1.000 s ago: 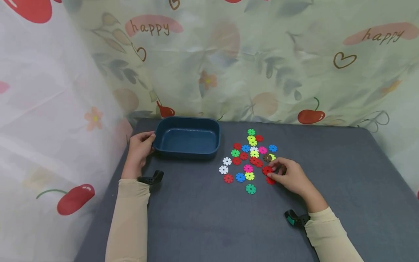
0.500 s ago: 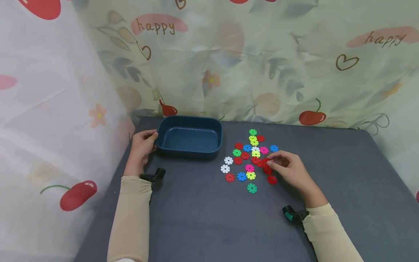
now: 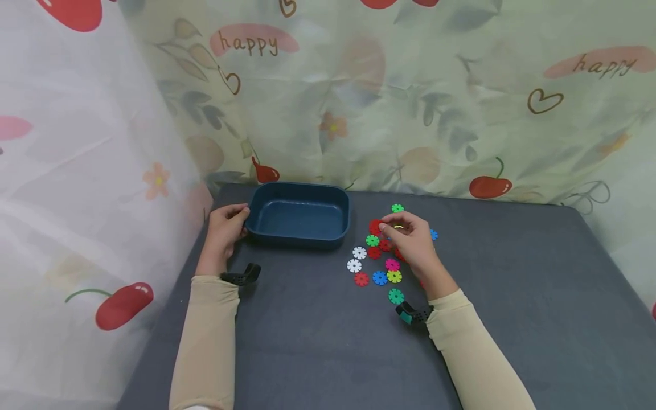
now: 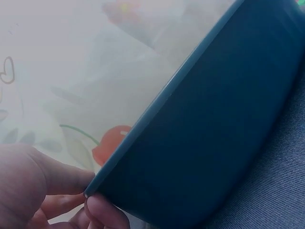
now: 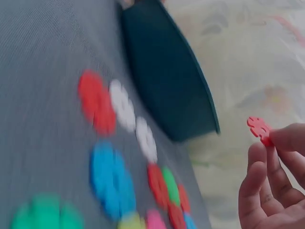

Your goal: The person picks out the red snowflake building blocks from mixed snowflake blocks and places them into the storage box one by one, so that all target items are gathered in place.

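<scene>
A dark blue rectangular basin (image 3: 299,239) sits at the back left of the table. My left hand (image 3: 224,230) pinches its left rim, thumb on one side and fingers on the other, as the left wrist view shows. In the right wrist view my right hand (image 5: 274,181) pinches a red notched plastic disc (image 5: 258,128) between thumb and fingertips. That hand (image 3: 412,242) is raised over the scattered discs, right of the basin, and hides several of them. Among those showing are white discs (image 3: 354,266), a blue disc (image 3: 380,278) and a teal-green disc (image 3: 396,296).
A grey cloth (image 3: 318,341) covers the table. Patterned fabric (image 3: 379,114) hangs along the back edge, and a white printed sheet (image 3: 92,199) hangs on the left. Dark straps with small devices sit on both wrists.
My right hand has picked up a red disc from the right side of the cluster and carried it left toward the basin. The left hand keeps its grip on the rim.
</scene>
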Tool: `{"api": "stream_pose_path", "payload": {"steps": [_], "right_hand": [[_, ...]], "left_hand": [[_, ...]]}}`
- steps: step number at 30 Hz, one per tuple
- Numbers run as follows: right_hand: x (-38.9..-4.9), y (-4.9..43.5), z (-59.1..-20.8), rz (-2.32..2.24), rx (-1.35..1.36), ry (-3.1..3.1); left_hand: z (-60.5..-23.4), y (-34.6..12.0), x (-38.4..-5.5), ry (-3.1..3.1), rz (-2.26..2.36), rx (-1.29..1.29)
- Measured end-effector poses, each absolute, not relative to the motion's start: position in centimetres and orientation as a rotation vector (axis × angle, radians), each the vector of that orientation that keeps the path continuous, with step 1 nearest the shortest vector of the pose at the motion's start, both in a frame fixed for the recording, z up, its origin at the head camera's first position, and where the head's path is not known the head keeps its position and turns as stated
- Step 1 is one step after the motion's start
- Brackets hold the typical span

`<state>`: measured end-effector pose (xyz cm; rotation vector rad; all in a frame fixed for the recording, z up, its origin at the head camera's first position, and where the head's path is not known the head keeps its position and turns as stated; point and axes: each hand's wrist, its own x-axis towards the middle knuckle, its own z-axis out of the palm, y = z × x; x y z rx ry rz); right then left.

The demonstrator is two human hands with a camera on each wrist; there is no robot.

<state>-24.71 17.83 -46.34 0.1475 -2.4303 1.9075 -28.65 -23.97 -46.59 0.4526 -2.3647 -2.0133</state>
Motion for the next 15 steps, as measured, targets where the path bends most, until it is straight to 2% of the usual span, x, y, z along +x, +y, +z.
{"api": "stream_pose_path", "payload": {"steps": [8, 15], "right_hand": [[-26.4, 12.7, -46.1, 2.104, 0.169, -2.334], [-27.3, 10.3, -46.2, 2.102, 0.139, -2.325]], "left_hand": [[-46.7, -24.0, -28.7, -2.342, -2.025, 0.429], [-46.7, -24.3, -28.7, -2.346, -2.027, 0.426]]}}
